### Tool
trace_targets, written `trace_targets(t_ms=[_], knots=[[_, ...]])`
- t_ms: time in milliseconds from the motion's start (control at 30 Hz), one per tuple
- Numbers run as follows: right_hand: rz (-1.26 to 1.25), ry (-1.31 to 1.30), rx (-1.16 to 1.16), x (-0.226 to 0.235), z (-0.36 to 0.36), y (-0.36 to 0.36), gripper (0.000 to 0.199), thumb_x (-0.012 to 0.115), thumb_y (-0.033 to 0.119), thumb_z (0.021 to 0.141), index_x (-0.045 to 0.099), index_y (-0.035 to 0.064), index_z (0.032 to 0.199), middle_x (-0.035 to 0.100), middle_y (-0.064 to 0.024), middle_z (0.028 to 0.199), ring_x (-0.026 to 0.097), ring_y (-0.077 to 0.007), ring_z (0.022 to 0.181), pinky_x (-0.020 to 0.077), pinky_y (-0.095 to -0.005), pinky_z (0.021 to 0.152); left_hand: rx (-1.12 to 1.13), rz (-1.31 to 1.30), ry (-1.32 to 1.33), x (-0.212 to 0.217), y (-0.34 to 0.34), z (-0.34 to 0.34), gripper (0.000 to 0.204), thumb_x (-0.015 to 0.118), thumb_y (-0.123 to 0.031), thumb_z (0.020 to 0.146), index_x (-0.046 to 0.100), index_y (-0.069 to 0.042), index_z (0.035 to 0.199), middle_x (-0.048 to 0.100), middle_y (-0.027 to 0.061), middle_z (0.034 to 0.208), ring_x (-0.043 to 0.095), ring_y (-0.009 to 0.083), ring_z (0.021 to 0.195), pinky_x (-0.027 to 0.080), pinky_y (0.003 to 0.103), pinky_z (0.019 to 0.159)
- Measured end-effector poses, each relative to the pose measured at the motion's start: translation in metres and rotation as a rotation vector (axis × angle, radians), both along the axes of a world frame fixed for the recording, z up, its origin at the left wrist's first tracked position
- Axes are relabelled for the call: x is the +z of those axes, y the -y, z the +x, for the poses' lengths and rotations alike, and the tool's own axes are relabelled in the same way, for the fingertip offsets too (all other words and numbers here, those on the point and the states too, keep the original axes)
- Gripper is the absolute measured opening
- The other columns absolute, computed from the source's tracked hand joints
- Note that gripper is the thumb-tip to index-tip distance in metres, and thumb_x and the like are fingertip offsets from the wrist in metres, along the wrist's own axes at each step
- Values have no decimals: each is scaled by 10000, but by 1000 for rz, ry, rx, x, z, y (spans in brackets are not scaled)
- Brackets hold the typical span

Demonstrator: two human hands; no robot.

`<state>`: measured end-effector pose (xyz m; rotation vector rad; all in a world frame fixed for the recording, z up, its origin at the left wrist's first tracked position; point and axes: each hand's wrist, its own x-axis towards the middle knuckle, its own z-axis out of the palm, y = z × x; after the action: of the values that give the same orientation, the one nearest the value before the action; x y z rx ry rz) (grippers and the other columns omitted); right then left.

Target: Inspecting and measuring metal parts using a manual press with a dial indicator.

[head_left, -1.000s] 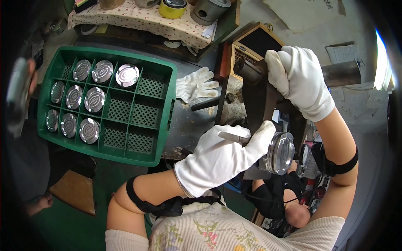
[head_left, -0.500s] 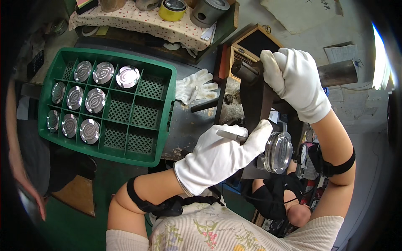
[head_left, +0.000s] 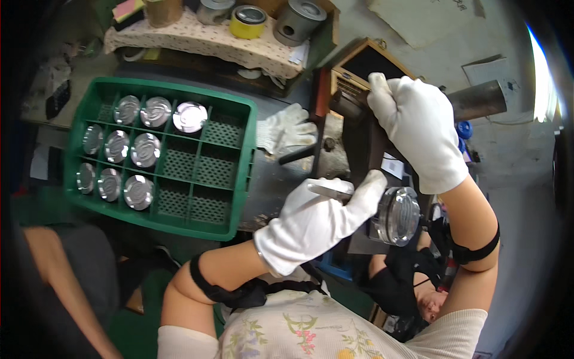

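Observation:
My left hand, in a white glove, is closed around a slim metal bar, whose end sticks out between thumb and fingers. Its thumb lies close to a shiny round piston with ring grooves, held sideways in front of a dark machine; whether they touch, I cannot tell. Higher up at the right, my gloved right hand has its fingers curled over the machine's dark metal arm, which hides part of its grip. A thick steel cylinder projects beyond that hand.
Left stands a green divided crate holding several pistons. An empty white glove lies beside it. Behind are a cloth-covered shelf with metal parts and an open wooden box. One person is at left, another at lower right.
The whole view has shifted slightly, moving the crate right and down in it. The person at left has come further into view. Both my hands keep their holds.

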<state>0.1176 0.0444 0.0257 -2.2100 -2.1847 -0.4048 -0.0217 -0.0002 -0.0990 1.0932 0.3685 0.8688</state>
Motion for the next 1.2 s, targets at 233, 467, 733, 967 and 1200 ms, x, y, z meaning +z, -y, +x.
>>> trace_targets(t_ms=[233,467,733,967,1200], knots=[[49,247,287,13,3,3,435,629,389,965,628,63,677,605,-138,629,625,-328,591,470,-422,551,101,444,-85,-4,-3,-16,338,537,-289,1049,705,-1,1102,729,148,807,709,274,742,509,355,638],[98,243,610,22,23,-5,410,708,398,875,643,80,625,583,-119,554,612,-320,541,475,-415,552,-123,365,-301,12,3,-37,409,548,-132,1006,500,-42,1402,684,143,819,660,287,607,517,384,576],[-92,4,425,4,34,-14,181,624,284,796,772,185,763,738,-93,748,733,-319,707,553,-465,574,52,-165,-486,0,1,-50,493,453,-476,1072,579,-118,757,530,-16,585,466,72,478,357,235,451],[-83,18,337,-19,18,-41,242,588,314,841,799,206,890,756,-16,891,717,-250,836,459,-457,614,154,-213,-482,24,5,-47,475,578,-505,1008,489,-153,700,478,-45,620,421,79,539,319,249,507],[-125,54,300,-23,22,-35,256,576,303,846,802,195,901,750,-27,870,718,-248,818,458,-449,600,157,-127,-466,32,13,-45,472,571,-472,1021,506,-133,700,508,-5,590,438,101,491,324,244,488]])
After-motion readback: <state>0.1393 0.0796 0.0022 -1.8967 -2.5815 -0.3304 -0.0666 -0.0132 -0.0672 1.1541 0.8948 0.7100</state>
